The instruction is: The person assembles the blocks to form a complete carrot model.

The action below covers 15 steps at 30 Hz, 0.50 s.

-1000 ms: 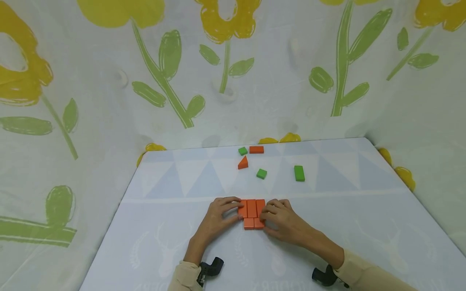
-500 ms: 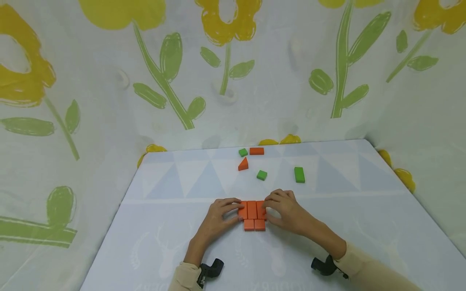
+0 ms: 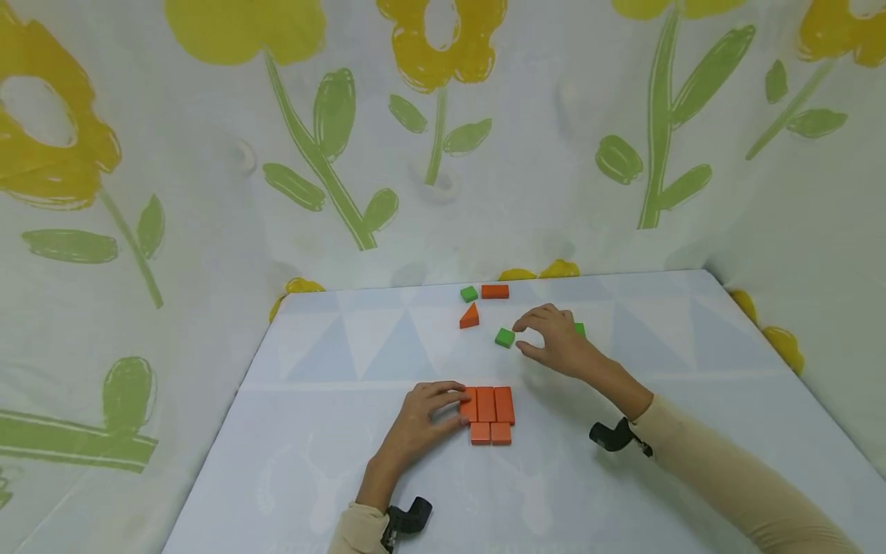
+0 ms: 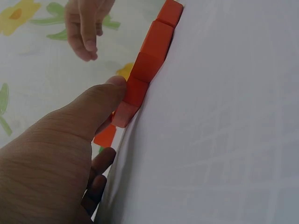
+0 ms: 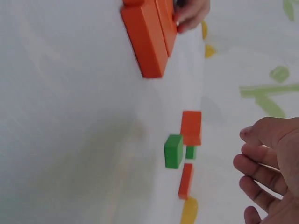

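Note:
Three upright-laid orange rectangular blocks (image 3: 486, 405) lie side by side, touching, with two smaller orange blocks (image 3: 481, 434) against their near ends. My left hand (image 3: 418, 415) holds the leftmost long block, thumb at its near end and fingers over its far part; the left wrist view shows the thumb (image 4: 105, 100) against the orange row. Over the table farther back, my right hand (image 3: 564, 346) is held with thumb and fingers spread, holding nothing. Just left of its fingertips lies a small green block (image 3: 504, 338), apart from them in the right wrist view.
Near the back edge lie another small green block (image 3: 469, 294), an orange rectangular block (image 3: 494, 292) and an orange triangular block (image 3: 470, 316). A larger green block (image 3: 579, 329) is mostly hidden behind my right hand. Flower-printed cloth (image 3: 526, 169) surrounds the table.
My right hand has left the right side of the orange blocks and moved back toward the small green block. The left hand stays at the orange blocks.

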Available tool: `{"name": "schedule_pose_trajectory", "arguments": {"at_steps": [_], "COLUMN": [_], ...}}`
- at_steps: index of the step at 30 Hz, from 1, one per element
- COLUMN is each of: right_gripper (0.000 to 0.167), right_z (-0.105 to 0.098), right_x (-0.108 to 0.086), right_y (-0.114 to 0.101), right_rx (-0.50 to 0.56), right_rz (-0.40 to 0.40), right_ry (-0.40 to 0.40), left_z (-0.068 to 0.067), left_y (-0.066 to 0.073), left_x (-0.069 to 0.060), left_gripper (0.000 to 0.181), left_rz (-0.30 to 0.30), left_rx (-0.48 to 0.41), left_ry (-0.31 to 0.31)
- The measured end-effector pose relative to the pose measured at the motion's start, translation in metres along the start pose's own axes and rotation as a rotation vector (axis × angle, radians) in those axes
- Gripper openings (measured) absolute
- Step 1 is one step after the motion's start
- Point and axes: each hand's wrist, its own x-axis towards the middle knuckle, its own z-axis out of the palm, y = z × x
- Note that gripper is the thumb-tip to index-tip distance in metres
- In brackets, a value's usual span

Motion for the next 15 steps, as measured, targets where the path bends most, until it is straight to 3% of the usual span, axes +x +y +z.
{"name": "schedule_pose_trajectory", "arguments": {"at_steps": [10, 15], "right_gripper": [0.029, 0.032], "right_z": [0.007, 0.013], "right_x": [0.04, 0.056], "right_y": [0.033, 0.048], "right_rx": [0.044, 0.054], "right_rz": [0.137, 0.193], "right_ry": [-0.018, -0.019], "left_z": [0.0, 0.0], "left_y": [-0.002, -0.003], "left_x": [0.0, -0.001], "left_gripper": [0.034, 0.034], "left_rz": [0.034, 0.015], "left_rx": [0.021, 0.0], "left_ry": [0.021, 0.006]}}
